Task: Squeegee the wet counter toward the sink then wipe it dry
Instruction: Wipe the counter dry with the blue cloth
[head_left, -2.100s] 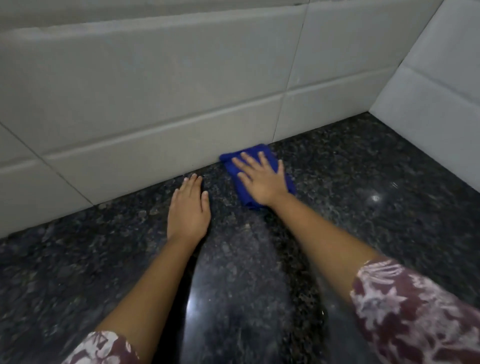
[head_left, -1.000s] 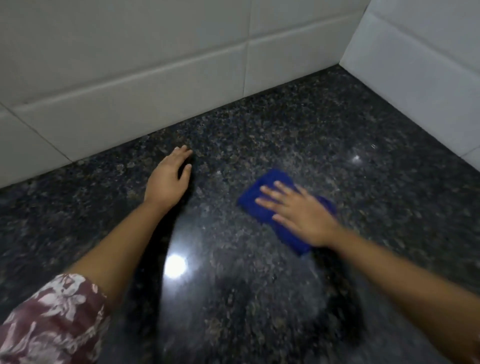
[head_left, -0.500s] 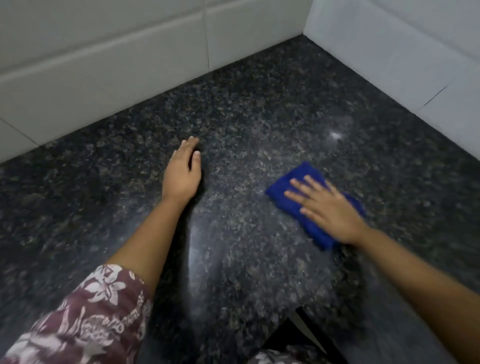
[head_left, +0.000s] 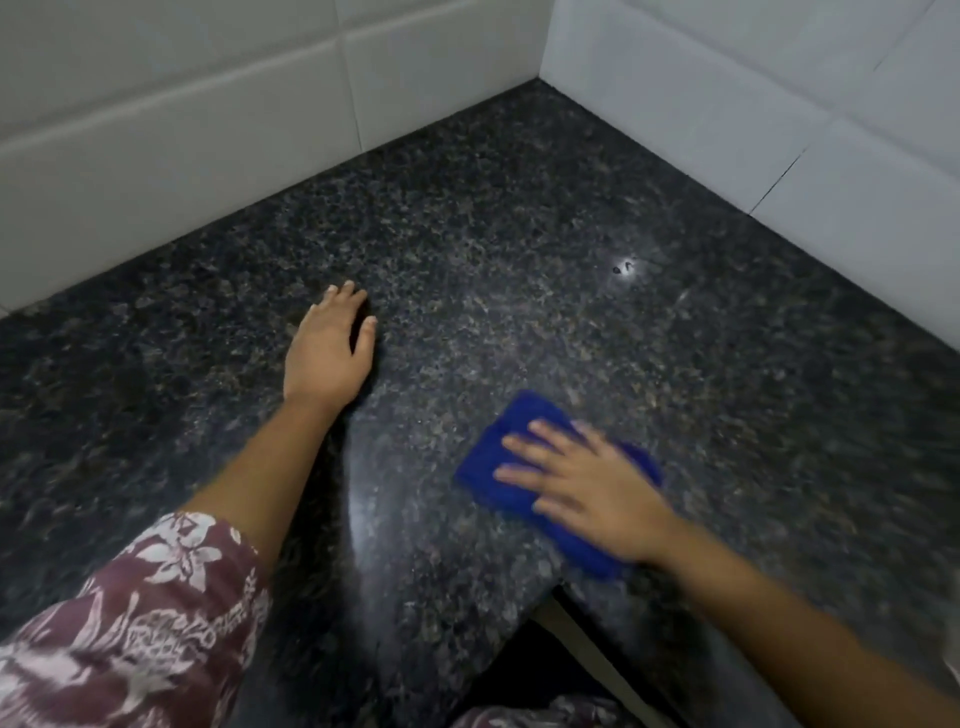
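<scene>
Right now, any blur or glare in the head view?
Head view: right hand and blue cloth smeared by motion; left hand sharp; glare streak on the counter beside the left forearm, small bright spot farther right toward the corner.

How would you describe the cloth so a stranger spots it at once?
Start at the dark speckled granite counter between white tiled walls. Near its front edge, the right hand lies flat on a folded blue cloth. It is the only brightly coloured thing on the stone; the left hand rests on bare counter.
</scene>
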